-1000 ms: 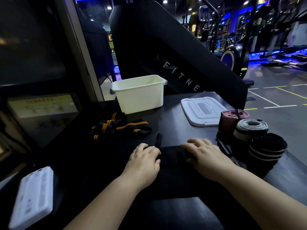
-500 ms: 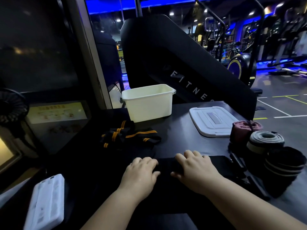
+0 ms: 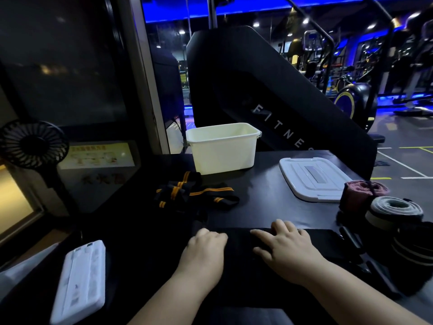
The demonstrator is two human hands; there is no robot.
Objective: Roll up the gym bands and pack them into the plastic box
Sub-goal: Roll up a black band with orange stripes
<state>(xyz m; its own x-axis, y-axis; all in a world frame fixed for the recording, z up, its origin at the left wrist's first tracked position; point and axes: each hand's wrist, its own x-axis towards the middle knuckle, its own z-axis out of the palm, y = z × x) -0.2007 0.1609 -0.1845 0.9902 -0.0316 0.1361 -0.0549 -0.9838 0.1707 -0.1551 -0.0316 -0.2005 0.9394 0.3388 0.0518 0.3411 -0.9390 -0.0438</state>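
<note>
Ahead, striped bands [image 3: 196,193] lie btwn black band [image 3: 239,239] & box [image 3: 222,156]

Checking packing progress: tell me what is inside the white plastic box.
Only the bare upper inner walls of the plastic box show; nothing rises above its rim. Its near wall hides the floor, so anything lying low cannot be seen.

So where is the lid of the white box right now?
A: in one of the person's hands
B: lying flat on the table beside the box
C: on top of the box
B: the lid lies flat on the table, to the right of the open white box, while the left hand and the right hand are both on a black band.
</note>
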